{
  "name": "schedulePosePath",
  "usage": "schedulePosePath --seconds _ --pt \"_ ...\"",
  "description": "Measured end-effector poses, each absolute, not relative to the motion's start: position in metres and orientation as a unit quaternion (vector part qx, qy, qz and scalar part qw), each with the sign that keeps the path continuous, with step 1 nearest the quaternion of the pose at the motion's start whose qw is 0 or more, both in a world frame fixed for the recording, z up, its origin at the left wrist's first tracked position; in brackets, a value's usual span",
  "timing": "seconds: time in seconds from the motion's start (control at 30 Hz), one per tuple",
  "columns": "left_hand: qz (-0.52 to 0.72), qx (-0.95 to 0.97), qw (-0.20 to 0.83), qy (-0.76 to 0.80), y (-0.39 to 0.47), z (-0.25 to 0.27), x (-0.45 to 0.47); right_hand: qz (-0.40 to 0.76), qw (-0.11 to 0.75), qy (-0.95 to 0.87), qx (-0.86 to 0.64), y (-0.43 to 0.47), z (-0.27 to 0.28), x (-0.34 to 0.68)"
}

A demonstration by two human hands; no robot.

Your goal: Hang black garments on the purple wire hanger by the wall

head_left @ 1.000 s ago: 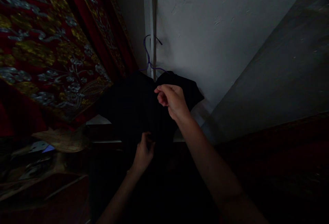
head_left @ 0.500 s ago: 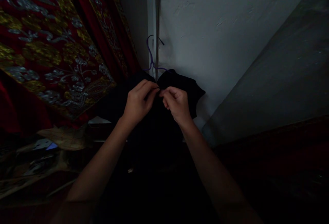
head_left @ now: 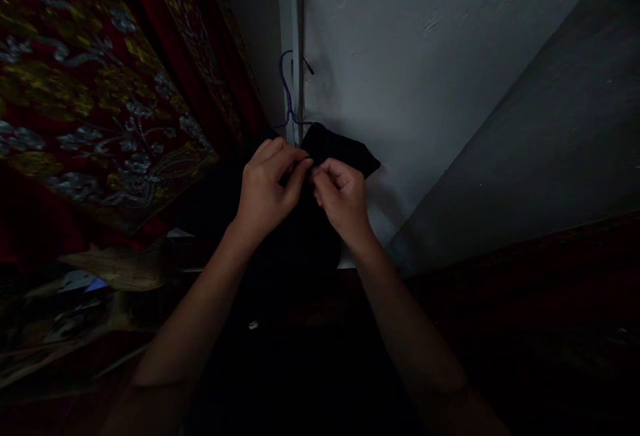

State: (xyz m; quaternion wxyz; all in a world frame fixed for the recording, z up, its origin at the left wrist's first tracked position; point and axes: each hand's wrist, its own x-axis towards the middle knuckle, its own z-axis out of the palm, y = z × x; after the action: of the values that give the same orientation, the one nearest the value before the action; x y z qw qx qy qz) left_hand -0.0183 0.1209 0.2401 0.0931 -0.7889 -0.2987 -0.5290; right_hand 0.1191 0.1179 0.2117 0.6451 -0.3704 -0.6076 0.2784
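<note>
Cloth (red) (head_left: 125,89) beside black garment (head_left: 340,146) | hands (head_left: 265,183) partly hide it

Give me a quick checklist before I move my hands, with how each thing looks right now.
1. Dark shirt on the purple hanger: ok, it hangs there.
2. Left hand at the shirt: ok, thumb and forefinger pinched near the neckline.
3. Right hand at the shirt: ok, pinched close beside the left.
4. Hands clear of the red embroidered cloth: ok, it hangs off to the left.
5. Small detail between the fingers: cannot tell, too dark.
6. Light: not ok, the scene is very dim.
</note>
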Motion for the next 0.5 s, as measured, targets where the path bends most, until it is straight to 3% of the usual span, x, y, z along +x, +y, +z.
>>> schedulePosePath --seconds 0.13,0.23,0.33,0.4,0.5 --pt "-0.602 -0.733 0.114 -0.295 0.119 0.252 -0.022 0.269 0.595 -0.610 -0.449 0.136 0.171 0.112" --pt "-0.736 -0.593 0.068 -0.319 0.122 0.250 -0.059 0.321 0.538 -0.612 -0.483 0.132 0.142 0.111" --pt "-0.855 -0.380 -0.142 -0.324 0.125 0.225 -0.114 0.356 0.544 -0.601 -0.465 0.109 0.126 0.110" --pt "-0.819 -0.305 -0.332 -0.354 0.118 0.193 -0.139 0.386 0.554 -0.582 -0.454 0.089 0.120 0.106" --pt "-0.822 -0.180 -0.386 -0.378 0.095 0.134 -0.140 0.455 0.569 -0.524 -0.442 0.063 0.107 0.102"
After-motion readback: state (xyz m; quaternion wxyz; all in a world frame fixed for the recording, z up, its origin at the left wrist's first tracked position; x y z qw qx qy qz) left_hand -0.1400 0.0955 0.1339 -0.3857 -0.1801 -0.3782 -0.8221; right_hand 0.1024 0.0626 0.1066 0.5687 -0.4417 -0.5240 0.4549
